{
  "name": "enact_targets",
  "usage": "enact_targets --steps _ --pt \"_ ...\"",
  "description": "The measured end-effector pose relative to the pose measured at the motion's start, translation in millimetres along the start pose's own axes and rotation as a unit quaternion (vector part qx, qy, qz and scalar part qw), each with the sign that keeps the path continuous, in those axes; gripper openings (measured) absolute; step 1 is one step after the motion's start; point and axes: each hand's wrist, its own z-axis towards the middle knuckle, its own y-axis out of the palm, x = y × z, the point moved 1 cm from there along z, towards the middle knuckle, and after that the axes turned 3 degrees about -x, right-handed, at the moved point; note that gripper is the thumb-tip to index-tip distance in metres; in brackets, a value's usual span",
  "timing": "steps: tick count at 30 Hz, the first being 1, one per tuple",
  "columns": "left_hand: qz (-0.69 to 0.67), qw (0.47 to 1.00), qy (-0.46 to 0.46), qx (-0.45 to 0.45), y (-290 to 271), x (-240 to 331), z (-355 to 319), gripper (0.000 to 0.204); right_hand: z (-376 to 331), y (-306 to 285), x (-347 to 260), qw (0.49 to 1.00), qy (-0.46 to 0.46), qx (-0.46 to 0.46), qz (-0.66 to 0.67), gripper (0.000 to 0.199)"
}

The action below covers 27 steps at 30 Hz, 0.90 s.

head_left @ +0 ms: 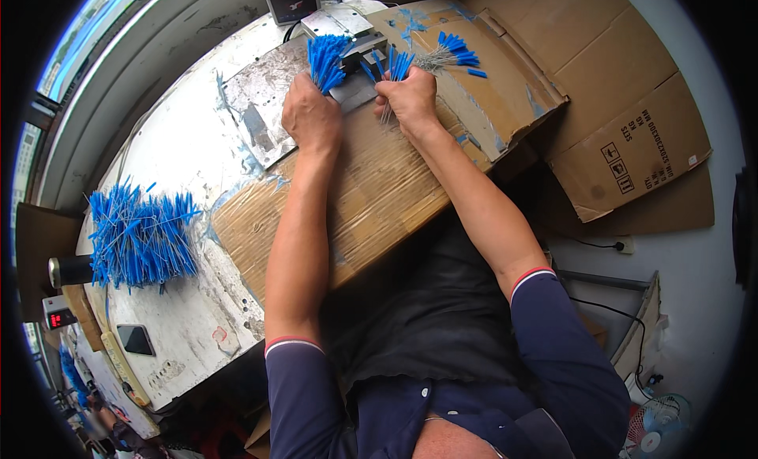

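My left hand [311, 115] is closed round a thick bunch of thin wires with blue sleeved ends [326, 62], the blue ends pointing up and away from me. To its right, my right hand [412, 98] pinches a few more blue-ended wires [399, 65], their bare pale ends hanging below the fingers. Just beyond and between the hands sits a small metal machine [365, 51] on a metal plate. Right of it, a small fanned heap of the same wires [454, 51] lies on cardboard, with one loose blue piece [477, 73] beside it.
Flattened cardboard [347, 206] covers the table's near edge under my forearms. At the left, a large pile of blue-ended wires [142, 238] lies on the white table [213, 301] near a phone [136, 340]. A box with a red display [292, 1] stands behind; a big carton [624, 143] is at right.
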Motion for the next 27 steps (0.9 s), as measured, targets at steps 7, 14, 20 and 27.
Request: enact_targets --steps 7,14,20,27 --pt "-0.007 0.998 0.034 0.053 0 -1 2 0.018 7 10 -2 1.000 0.006 0.015 -0.018 0.015" --pt "-0.039 0.999 0.017 -0.010 -1 0 0 0.019 2 6 -5 0.997 0.037 -0.011 0.069 0.012" --pt "-0.053 0.997 0.004 -0.056 -5 6 0 0.018 1 -1 1 0.990 0.006 -0.035 0.133 0.012" --pt "-0.044 0.997 0.016 -0.055 -1 3 0 0.017 -7 -2 -2 0.992 0.026 -0.033 0.119 0.012"
